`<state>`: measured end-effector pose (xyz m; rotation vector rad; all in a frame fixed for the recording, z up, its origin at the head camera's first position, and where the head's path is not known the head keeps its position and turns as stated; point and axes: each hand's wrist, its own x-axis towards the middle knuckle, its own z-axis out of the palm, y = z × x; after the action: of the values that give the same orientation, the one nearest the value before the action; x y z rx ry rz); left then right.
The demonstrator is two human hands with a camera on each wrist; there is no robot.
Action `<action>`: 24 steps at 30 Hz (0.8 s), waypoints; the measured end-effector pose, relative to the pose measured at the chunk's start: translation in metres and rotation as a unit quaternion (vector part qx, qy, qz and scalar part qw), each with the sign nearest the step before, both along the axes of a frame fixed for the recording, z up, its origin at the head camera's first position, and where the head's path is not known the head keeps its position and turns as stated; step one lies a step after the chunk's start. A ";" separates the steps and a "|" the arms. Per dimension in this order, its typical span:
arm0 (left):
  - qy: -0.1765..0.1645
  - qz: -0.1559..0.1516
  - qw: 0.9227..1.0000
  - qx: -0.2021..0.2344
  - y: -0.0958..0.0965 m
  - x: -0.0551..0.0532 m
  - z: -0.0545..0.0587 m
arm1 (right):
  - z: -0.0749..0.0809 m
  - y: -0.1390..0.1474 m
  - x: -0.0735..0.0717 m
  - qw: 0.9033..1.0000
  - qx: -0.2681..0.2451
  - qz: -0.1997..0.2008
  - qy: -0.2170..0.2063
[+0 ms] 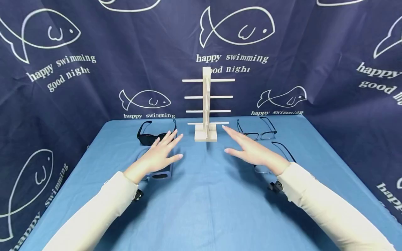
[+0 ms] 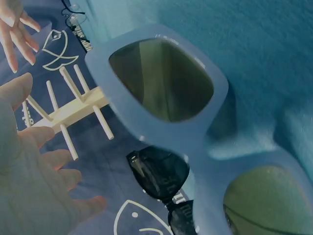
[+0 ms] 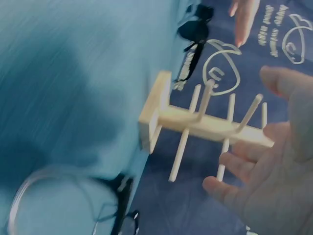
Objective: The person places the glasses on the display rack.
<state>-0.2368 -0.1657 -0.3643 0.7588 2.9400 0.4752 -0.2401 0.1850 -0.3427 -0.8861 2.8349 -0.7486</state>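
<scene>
My left hand hovers with fingers spread above blue-framed sunglasses, partly covering them. Large in the left wrist view, those sunglasses show dark greenish lenses. Just beyond that hand's fingertips lie black sunglasses. On the other side, my right hand is held out with straight fingers, thumb apart, and nothing in it. Its wrist overlaps the nearer pair of clear eyeglasses; a second clear pair lies farther back. Between both hands, toward the back, stands a pale wooden rack with horizontal pegs bearing no glasses.
A blue cloth covers the table. Dark blue curtains printed with white fish and lettering hang behind and on both sides. The rack's square base stands near the table's back edge.
</scene>
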 end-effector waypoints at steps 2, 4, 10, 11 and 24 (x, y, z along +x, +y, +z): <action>0.002 -0.001 1.000 0.002 -0.002 0.000 0.003 | 0.004 -0.005 0.002 1.000 -0.008 -0.010 -0.011; 0.003 -0.002 1.000 0.003 -0.004 0.000 0.006 | 0.006 -0.010 0.002 1.000 -0.009 -0.016 -0.011; 0.001 0.000 1.000 0.000 -0.011 0.001 0.009 | 0.005 -0.022 0.005 0.999 -0.013 -0.034 -0.018; 0.000 0.001 1.000 0.001 -0.012 0.002 0.010 | 0.005 -0.024 0.006 0.999 -0.017 -0.036 -0.019; 0.012 0.000 1.000 0.010 -0.029 0.004 0.011 | 0.007 -0.044 0.008 0.996 -0.054 -0.072 -0.003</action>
<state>-0.2324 -0.1943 -0.3531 0.7715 2.9612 0.5006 -0.2319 0.1408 -0.3353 -0.6947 2.9023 -0.9273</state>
